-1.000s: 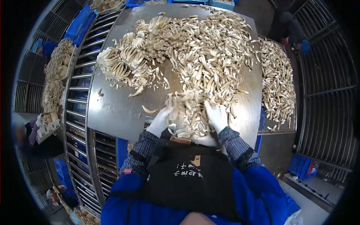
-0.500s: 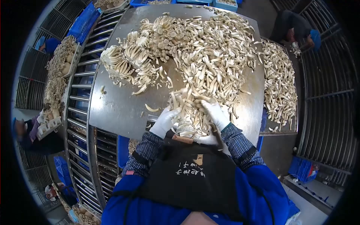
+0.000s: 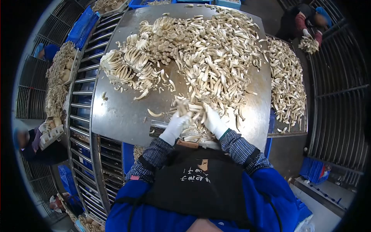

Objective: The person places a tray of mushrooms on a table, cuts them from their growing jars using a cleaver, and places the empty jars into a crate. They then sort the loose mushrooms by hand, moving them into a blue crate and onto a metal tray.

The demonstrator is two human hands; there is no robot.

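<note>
Both my hands wear white gloves and meet over the near edge of the metal table (image 3: pixel 127 106). My left hand (image 3: pixel 177 125) is curled around several loose mushrooms (image 3: pixel 183 106), slightly smeared by motion. Close beside it on the right, my right hand (image 3: pixel 214 120) is closed on mushroom stems (image 3: pixel 198 108) that lie crosswise between the hands. Below them, pale mushrooms (image 3: pixel 191 133) fill a spot against my apron. Ahead spreads a large heap of separated mushrooms (image 3: pixel 216 58). Uncut mushroom clusters (image 3: pixel 164 46) with brown caps sit at its left.
A roller conveyor (image 3: pixel 82 104) runs along the table's left side. On the right, a second table bears another mushroom heap (image 3: pixel 288 81). A co-worker (image 3: pixel 309 23) holds a mushroom bunch at the far right; another person (image 3: pixel 33 141) handles a white crate (image 3: pixel 52 135) at left.
My hands have drawn closer together, the right one moving left, with mushrooms between them. The co-worker at upper right has lifted a bunch of mushrooms into view.
</note>
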